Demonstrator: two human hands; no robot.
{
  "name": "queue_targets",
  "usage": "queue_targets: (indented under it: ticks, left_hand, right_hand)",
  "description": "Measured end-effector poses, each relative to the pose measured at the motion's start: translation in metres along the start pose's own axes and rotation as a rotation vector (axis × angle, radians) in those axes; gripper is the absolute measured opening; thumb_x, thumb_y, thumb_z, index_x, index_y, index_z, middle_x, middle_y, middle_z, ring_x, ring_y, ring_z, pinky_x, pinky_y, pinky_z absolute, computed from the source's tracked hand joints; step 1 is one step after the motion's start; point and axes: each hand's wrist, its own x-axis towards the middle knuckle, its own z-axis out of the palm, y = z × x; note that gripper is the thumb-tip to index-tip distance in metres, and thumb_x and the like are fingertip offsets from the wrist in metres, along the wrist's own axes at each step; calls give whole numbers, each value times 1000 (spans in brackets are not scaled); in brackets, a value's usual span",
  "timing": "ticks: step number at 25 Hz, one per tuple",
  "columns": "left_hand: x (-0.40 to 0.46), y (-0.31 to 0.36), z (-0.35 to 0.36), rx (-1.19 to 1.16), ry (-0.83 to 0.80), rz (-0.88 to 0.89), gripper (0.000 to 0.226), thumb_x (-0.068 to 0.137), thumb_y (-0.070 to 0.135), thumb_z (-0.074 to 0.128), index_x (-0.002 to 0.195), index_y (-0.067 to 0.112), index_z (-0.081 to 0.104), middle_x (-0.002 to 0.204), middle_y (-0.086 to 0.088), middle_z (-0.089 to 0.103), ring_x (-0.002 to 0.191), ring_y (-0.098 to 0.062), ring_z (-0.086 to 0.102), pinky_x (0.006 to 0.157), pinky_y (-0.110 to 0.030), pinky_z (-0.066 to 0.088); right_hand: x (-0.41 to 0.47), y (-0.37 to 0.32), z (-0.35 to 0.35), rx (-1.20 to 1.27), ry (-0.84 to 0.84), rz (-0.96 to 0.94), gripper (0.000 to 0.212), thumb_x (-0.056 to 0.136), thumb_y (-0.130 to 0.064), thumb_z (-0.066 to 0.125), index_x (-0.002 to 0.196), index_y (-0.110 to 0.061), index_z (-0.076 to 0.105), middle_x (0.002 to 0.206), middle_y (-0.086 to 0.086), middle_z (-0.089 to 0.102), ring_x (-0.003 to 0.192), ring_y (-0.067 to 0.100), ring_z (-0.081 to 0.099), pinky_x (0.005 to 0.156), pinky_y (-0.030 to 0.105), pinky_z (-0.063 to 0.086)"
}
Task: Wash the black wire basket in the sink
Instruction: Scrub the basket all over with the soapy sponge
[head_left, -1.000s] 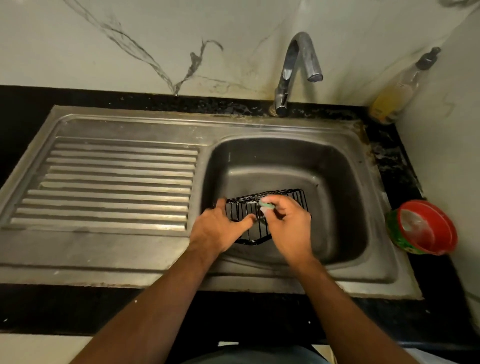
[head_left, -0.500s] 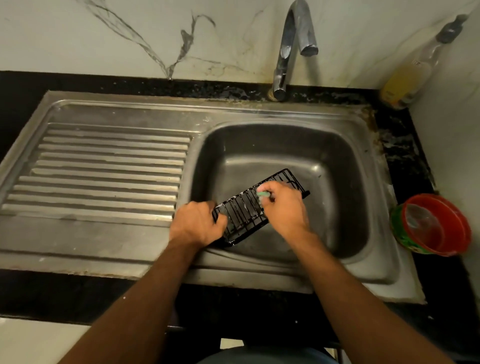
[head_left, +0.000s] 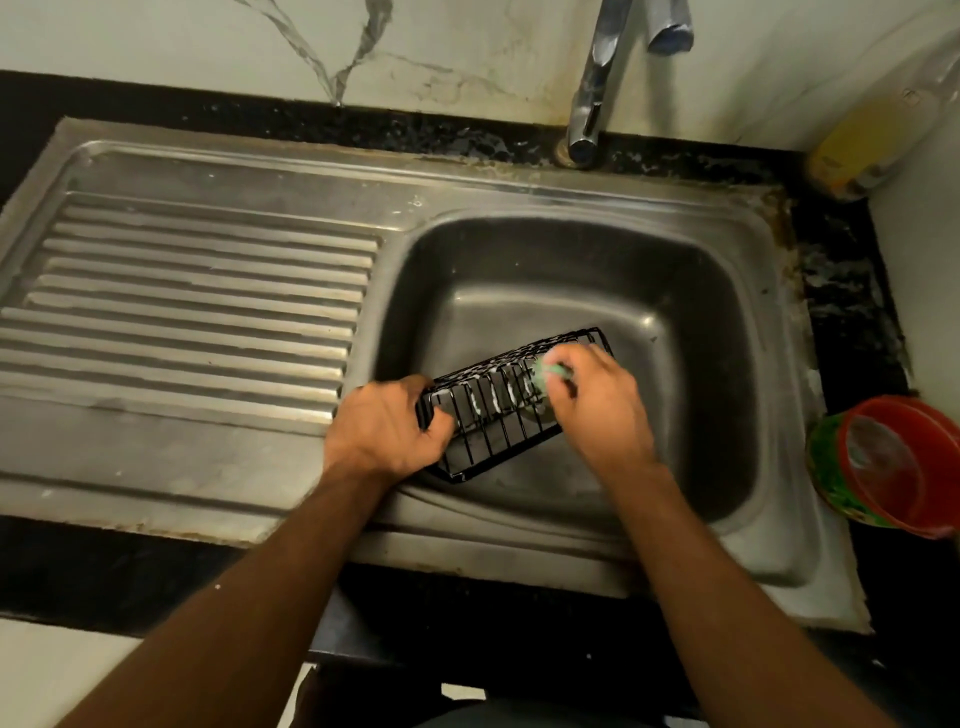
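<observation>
Both forearms reach forward over the sink's (head_left: 769, 530) near rim. The left hand (head_left: 382, 434) curls round the black wire basket's (head_left: 483, 431) left end, tilted inside the basin; the right hand (head_left: 597, 405) pinches a green scrubber (head_left: 550, 374) against its soapy wires.

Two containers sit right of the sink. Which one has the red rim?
The round tub on the counter near the sink's front right corner; its rim is red, its side green. The other, a bottle of yellow liquid, stands farther back by the wall.
</observation>
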Motion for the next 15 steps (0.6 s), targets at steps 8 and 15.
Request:
queue_targets:
  ticks: [8, 15]
  left_hand:
    - [-1, -4, 4, 8, 29, 41, 52, 78, 54, 41, 108, 23, 71, 89, -16, 75, 86, -44, 69, 69, -41, 55]
    - [1, -4, 7, 23, 30, 49, 57, 77, 52, 42, 113, 21, 71, 88, -21, 74, 87, -45, 69, 75, -42, 57]
  right_hand:
    - [-35, -71, 38, 58, 52, -134, 26, 85, -14, 60, 106, -11, 75, 108, 11, 63, 91, 23, 64, 87, 35, 55]
    - [0, -21, 14, -33, 149, -11, 20, 84, 2, 63, 92, -11, 76, 89, 8, 71, 88, 28, 62, 86, 29, 41]
